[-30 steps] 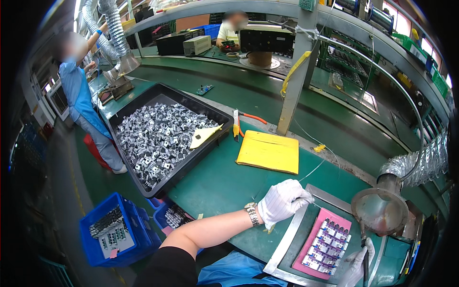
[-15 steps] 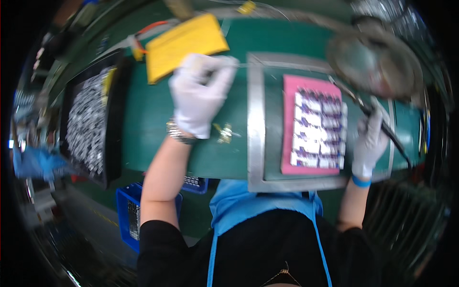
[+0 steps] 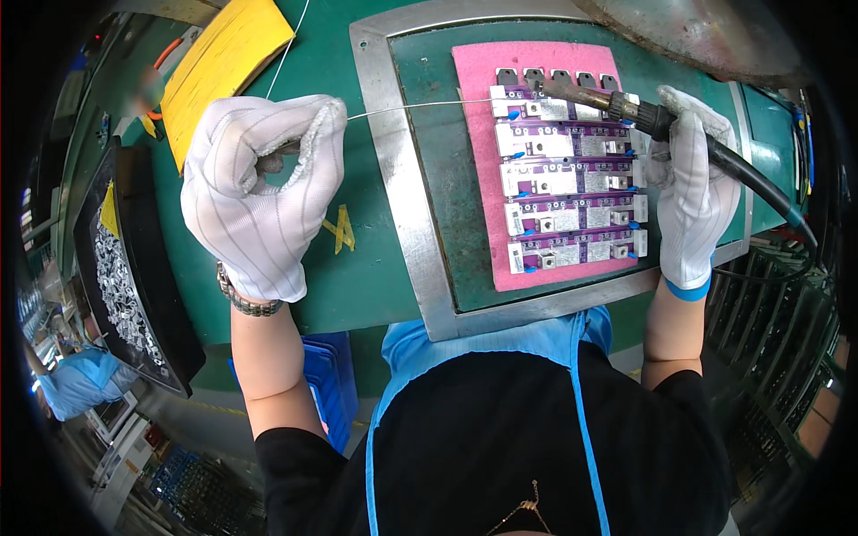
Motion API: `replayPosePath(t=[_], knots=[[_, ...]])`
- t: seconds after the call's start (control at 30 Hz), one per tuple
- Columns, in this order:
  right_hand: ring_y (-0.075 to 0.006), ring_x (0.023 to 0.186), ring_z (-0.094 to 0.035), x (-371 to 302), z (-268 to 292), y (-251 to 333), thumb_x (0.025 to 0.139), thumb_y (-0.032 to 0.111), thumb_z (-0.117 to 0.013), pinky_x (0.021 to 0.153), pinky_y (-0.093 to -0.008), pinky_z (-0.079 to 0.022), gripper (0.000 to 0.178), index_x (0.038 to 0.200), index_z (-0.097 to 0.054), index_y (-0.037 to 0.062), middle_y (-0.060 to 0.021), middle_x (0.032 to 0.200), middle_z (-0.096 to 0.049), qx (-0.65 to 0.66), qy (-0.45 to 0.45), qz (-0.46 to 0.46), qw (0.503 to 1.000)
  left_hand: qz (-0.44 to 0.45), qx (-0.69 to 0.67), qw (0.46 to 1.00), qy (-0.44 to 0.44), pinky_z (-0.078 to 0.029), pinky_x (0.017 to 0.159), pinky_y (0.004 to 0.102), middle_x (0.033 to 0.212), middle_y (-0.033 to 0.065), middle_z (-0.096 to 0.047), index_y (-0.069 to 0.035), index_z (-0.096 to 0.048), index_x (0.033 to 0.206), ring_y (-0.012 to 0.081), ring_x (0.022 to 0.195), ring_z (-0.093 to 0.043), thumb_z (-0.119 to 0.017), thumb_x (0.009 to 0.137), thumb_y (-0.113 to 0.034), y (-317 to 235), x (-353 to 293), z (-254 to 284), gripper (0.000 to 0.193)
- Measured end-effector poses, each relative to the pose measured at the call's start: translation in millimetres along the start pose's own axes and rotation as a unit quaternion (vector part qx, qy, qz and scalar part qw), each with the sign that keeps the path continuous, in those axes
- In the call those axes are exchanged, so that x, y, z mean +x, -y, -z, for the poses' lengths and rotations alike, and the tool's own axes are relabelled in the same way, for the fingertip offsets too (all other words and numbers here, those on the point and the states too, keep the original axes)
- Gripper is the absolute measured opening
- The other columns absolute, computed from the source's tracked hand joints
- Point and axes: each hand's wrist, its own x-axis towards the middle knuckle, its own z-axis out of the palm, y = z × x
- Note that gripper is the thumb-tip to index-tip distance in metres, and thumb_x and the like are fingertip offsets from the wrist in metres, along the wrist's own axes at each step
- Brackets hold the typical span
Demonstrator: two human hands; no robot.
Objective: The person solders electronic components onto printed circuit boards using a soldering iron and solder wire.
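My left hand (image 3: 264, 192), in a white striped glove, pinches a thin solder wire (image 3: 420, 106) between thumb and forefinger. The wire stretches right to the top row of purple circuit boards (image 3: 590, 183) with white blocks. Several boards lie in rows on a pink foam pad (image 3: 484, 170), and black components (image 3: 560, 78) stick out along its far edge. Gloved as well, my right hand (image 3: 695, 192) grips a soldering iron (image 3: 648, 116) by its dark handle. Its tip points left over the far row, near the black components; whether it touches cannot be made out.
A metal frame (image 3: 420, 241) surrounds the pad on the green table. Left stand a yellow slab (image 3: 228, 67) and a black tray (image 3: 156, 259) of small metal parts. A round dull disc (image 3: 706, 31) overhangs the far right. Below the table edge is a blue bin (image 3: 335, 366).
The view has shifted, with the boards now larger and sharper. The iron's tip has come from the boards' upper right to over the far row. The wire now reaches the boards.
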Motion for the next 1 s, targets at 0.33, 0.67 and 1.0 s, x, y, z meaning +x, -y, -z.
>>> replayPosePath(t=[0.33,0.67,1.0], knots=[[-0.0091,0.09,-0.061,8,3,-3,0.098,0.019,-0.059,0.079,-0.023,-0.05,0.026,0.115,-0.066,0.0003,-0.0068,0.107,-0.068,0.008,0.053,-0.032,0.998,-0.063,0.041,0.997,0.028,-0.044,0.053,0.0232,0.074,0.0055,-0.066,-0.005,-0.069,0.079,0.0149,0.064,-0.059,-0.079,0.068,0.005,-6,6,2,0.018],[-0.0118,0.095,-0.061,8,3,0,0.097,0.015,-0.06,0.09,-0.0262,-0.047,0.024,0.112,-0.066,-0.0015,-0.0086,0.107,-0.068,-0.025,0.073,-0.029,0.997,-0.097,0.067,0.991,0.06,-0.048,0.06,0.0285,0.076,0.0031,-0.068,-0.009,-0.07,0.081,0.0177,0.065,-0.059,-0.081,0.063,0.004,-8,4,6,0.025],[-0.0107,0.092,-0.061,7,4,1,0.097,0.016,-0.059,0.086,-0.0241,-0.049,0.025,0.115,-0.065,-0.0014,-0.0081,0.108,-0.068,-0.021,0.09,-0.016,0.996,-0.123,0.051,0.991,0.027,-0.046,0.058,0.0268,0.076,0.0038,-0.068,-0.008,-0.07,0.084,0.0168,0.064,-0.058,-0.081,0.067,0.003,-6,4,2,0.023]])
